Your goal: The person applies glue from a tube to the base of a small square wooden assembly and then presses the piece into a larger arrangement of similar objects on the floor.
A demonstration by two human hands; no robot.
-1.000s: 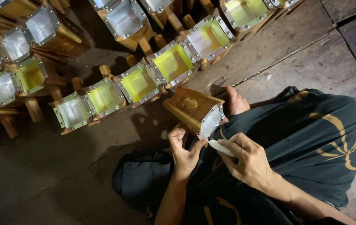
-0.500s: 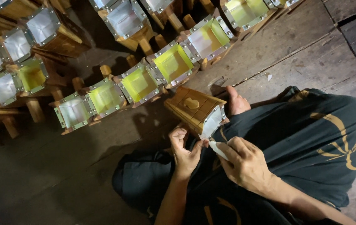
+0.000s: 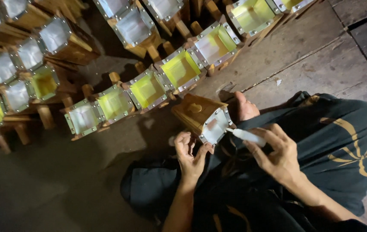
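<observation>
A tapered wooden box with a metal-framed pale square face [image 3: 204, 118] rests on the person's dark-clothed lap. The left hand [image 3: 190, 152] steadies the box's lower corner, fingers [image 3: 182, 144] curled against the frame. The right hand [image 3: 278, 152], just right of the box, grasps a small white stick-shaped tool [image 3: 248, 136], its tip touching the frame. Beyond the box, rows of similar yellow-faced and pale-faced wooden boxes [image 3: 147, 89] stand on the wooden floor [image 3: 303, 60].

Tilted wooden box [image 3: 203, 117], metal-framed translucent face, perhaps white tube [image 3: 248, 136] alongside
</observation>
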